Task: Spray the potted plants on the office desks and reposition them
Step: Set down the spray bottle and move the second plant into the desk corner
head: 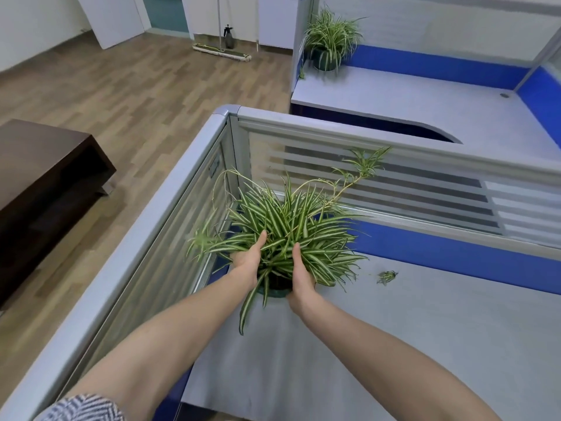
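I am looking down at the near potted plant (291, 229) in the lower middle of the frame, standing in the corner of the near desk (425, 323) where the two partition panels meet. My left hand (247, 262) is pressing against the left side of the pot and my right hand (300, 275) against its right side, so the pot is sitting squarely between the two palms, each hand about equally near. The fingers of both hands are pointing up and away into the foliage, held together and wrapped on the pot's sides; the leaves are hiding the fingertips, and only a dark sliver of the pot is showing between the wrists. I cannot tell whether the pot is resting on the desk or lifted just clear. The plant's axis is standing upright, its long runners trailing toward the upper right. A second potted plant (329, 44) is sitting on the far desk (409, 98), upper middle. The spray bottle (228, 36) is standing on the floor at the top, well apart from both hands, so I judge this step to be repositioning rather than spraying.
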Action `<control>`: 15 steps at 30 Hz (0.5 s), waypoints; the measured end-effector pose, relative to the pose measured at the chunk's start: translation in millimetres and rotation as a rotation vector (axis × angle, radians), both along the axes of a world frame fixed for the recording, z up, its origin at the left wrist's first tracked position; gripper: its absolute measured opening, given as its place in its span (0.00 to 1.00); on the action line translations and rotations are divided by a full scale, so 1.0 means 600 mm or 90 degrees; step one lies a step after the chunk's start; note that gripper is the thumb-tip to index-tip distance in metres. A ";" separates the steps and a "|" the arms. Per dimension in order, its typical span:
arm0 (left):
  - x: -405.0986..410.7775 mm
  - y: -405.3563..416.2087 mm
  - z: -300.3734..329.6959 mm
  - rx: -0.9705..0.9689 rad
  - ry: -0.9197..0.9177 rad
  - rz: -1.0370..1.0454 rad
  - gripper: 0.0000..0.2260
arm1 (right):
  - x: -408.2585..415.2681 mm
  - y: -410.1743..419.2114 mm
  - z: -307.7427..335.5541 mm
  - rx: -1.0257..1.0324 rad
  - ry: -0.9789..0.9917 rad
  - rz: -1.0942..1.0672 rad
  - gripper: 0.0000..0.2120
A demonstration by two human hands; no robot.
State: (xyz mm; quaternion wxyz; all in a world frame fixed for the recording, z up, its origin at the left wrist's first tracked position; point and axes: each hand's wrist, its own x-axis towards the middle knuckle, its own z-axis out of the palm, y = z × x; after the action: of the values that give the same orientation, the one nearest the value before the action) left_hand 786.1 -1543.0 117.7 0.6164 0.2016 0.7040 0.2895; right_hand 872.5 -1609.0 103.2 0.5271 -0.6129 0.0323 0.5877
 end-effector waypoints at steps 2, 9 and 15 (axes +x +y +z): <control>-0.002 0.013 -0.012 0.000 0.004 -0.003 0.60 | -0.008 0.006 -0.009 0.004 0.006 -0.012 0.58; -0.004 0.048 -0.036 -0.002 -0.011 -0.024 0.69 | -0.011 0.028 -0.016 0.003 0.006 -0.019 0.58; -0.006 0.051 -0.021 0.013 -0.009 -0.028 0.60 | -0.006 0.039 0.000 0.026 -0.011 0.003 0.34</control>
State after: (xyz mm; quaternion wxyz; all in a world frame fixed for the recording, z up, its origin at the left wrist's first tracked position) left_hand 782.6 -1512.3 105.1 0.6255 0.2211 0.6922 0.2841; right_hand 868.7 -1585.6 103.1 0.5382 -0.6071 0.0147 0.5844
